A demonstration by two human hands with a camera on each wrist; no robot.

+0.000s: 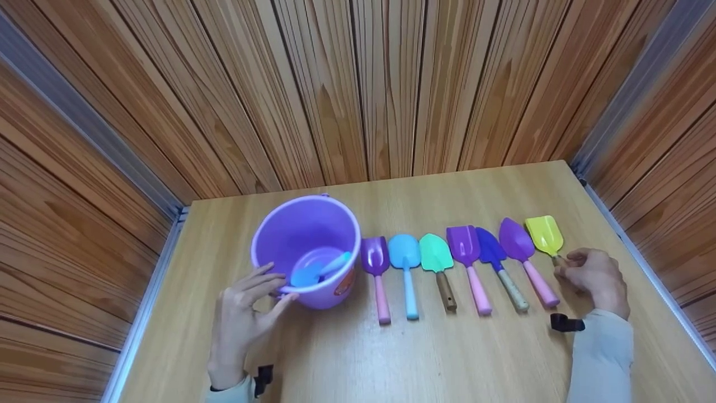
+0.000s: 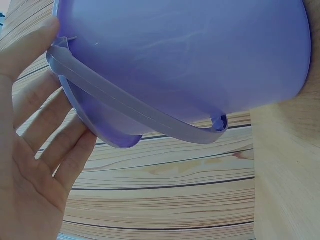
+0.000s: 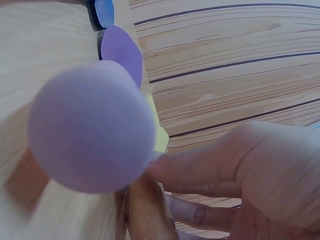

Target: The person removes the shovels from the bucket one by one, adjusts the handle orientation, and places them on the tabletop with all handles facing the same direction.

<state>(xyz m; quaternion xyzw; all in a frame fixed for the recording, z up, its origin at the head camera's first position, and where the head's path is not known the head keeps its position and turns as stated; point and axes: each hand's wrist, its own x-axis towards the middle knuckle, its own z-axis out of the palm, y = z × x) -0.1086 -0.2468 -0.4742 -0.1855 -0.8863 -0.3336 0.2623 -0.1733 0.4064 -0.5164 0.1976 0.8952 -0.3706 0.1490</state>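
A purple bucket point(image 1: 305, 235) stands on the table, and a blue toy shovel point(image 1: 307, 274) lies inside it. My left hand point(image 1: 243, 313) holds the bucket's near-left rim, thumb and fingers spread along it; in the left wrist view the bucket's handle point(image 2: 135, 107) hangs down beside the fingers. At the right end of a row of toy shovels, my right hand point(image 1: 596, 277) pinches the brown handle point(image 3: 150, 210) of a yellow shovel point(image 1: 545, 232). The hand hides part of that handle. Just left of it lies a purple pointed shovel point(image 1: 516, 239) with a pink handle.
Between bucket and right hand lie a purple scoop point(image 1: 375, 256), a light blue shovel point(image 1: 404, 252), a mint green shovel point(image 1: 436, 253), a purple square shovel point(image 1: 464, 244) and a dark blue trowel point(image 1: 490, 244). Wood-plank walls point(image 1: 386, 84) enclose the table point(image 1: 447, 358) behind and at both sides.
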